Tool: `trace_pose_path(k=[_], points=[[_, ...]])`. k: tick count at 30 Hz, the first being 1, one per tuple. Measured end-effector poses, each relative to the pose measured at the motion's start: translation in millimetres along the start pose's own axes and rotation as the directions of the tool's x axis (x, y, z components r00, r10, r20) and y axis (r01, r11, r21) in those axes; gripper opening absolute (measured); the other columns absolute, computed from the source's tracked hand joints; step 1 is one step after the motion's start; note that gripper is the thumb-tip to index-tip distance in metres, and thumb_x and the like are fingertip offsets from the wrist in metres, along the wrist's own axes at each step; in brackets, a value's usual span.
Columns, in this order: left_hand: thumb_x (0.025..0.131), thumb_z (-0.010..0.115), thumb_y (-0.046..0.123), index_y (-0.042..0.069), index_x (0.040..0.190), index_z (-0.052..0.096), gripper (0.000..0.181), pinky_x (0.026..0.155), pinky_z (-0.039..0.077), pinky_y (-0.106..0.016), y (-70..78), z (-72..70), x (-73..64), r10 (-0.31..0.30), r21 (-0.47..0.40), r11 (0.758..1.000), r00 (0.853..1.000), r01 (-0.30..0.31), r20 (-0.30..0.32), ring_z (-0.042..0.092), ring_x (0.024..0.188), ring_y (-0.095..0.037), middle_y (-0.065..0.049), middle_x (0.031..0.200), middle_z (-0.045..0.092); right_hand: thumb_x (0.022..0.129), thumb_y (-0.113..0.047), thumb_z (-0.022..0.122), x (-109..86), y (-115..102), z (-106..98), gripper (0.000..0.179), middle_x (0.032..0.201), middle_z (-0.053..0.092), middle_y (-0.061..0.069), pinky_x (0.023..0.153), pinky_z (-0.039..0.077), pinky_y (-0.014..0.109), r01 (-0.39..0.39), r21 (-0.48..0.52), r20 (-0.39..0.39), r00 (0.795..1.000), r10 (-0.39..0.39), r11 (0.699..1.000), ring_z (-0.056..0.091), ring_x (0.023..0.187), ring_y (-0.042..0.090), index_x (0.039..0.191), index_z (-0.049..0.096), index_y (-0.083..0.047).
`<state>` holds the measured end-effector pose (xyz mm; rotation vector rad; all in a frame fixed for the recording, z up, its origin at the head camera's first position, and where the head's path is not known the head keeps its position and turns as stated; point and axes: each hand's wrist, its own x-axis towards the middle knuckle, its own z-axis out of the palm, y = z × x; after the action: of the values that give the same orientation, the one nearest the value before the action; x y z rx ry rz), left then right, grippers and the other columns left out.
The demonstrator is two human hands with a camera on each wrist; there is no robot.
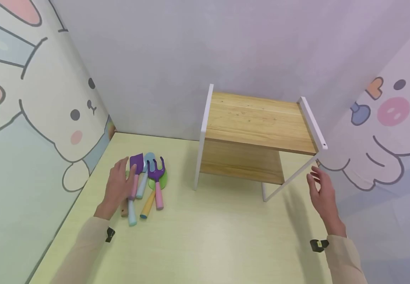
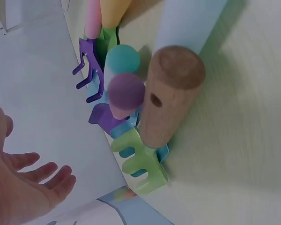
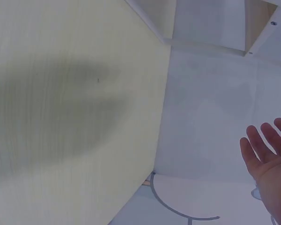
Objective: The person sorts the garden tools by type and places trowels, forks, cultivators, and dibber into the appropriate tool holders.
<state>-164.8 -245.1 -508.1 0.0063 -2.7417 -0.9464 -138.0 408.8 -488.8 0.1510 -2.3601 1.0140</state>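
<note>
Head view: nothing is held by the loosely spread left hand (image 1: 117,187) or right hand (image 1: 323,195); overlapping tools (image 1: 142,186) could be dislodged by snagging.

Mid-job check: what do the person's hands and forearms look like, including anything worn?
The left hand and right hand are gloveless. The left sleeve and right sleeve are beige. Small black devices sit at both wrists; the right device shows a yellowish patch.
</note>
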Motion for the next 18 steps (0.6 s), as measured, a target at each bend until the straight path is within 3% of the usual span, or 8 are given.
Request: trace_pose_path(k=[3, 6, 15, 18], points=[[0.112, 0.036, 0.043, -0.006, 0.153, 0.035, 0.064, 0.109, 0.033, -0.071, 3.0, 4.3, -1.1, -0.035, -0.024, 0.999, 0.999, 0.035, 0.027, 0.035, 0.138, -0.056, -0.036, 0.153, 0.035, 0.104, -0.001, 0.057, 1.2, -5, 1, 0.036, 0.131, 0.058, 0.031, 0.094, 0.039, 0.006, -0.011, 0.03, -0.013, 1.0, 0.012, 0.999, 0.051, 0.113, -0.007, 0.137, 0.054, 0.011], [0.111, 0.034, 0.045, -0.006, 0.154, 0.034, 0.067, 0.112, 0.031, -0.07, 5.4, 8.7, -2.5, -0.058, -0.053, 0.997, 0.997, 0.06, 0.046, 0.034, 0.14, -0.056, -0.036, 0.154, 0.034, 0.104, -0.003, 0.057, 3.1, -11, 1, 0.034, 0.13, 0.06, 0.027, 0.093, 0.041, 0.005, -0.037, 0.051, -0.018, 0.999, 0.038, 0.998, 0.052, 0.111, -0.011, 0.137, 0.056, 0.007], [0.112, 0.04, 0.038, -0.007, 0.153, 0.037, 0.061, 0.112, 0.035, -0.065, 14.9, 20.7, -8.8, -0.051, -0.169, 0.984, 0.998, 0.058, 0.044, 0.044, 0.134, -0.052, -0.034, 0.145, 0.045, 0.103, 0.007, 0.054, 8.7, -27, 3, 0.032, 0.122, 0.063, -0.005, 0.089, 0.05, 0.009, -0.047, 0.235, -0.035, 0.998, 0.056, 0.971, 0.064, 0.105, -0.002, 0.135, 0.055, 0.012], [0.112, 0.041, 0.036, -0.008, 0.153, 0.036, 0.06, 0.111, 0.038, -0.063, 18.7, 23.7, -10.8, -0.064, -0.212, 0.974, 0.996, 0.076, 0.065, 0.048, 0.13, -0.049, -0.034, 0.143, 0.047, 0.102, 0.01, 0.052, 10.6, -30, 5, 0.032, 0.119, 0.063, -0.007, 0.089, 0.053, 0.012, -0.045, 0.309, -0.042, 0.997, 0.061, 0.95, 0.066, 0.103, 0.002, 0.133, 0.054, 0.015]])
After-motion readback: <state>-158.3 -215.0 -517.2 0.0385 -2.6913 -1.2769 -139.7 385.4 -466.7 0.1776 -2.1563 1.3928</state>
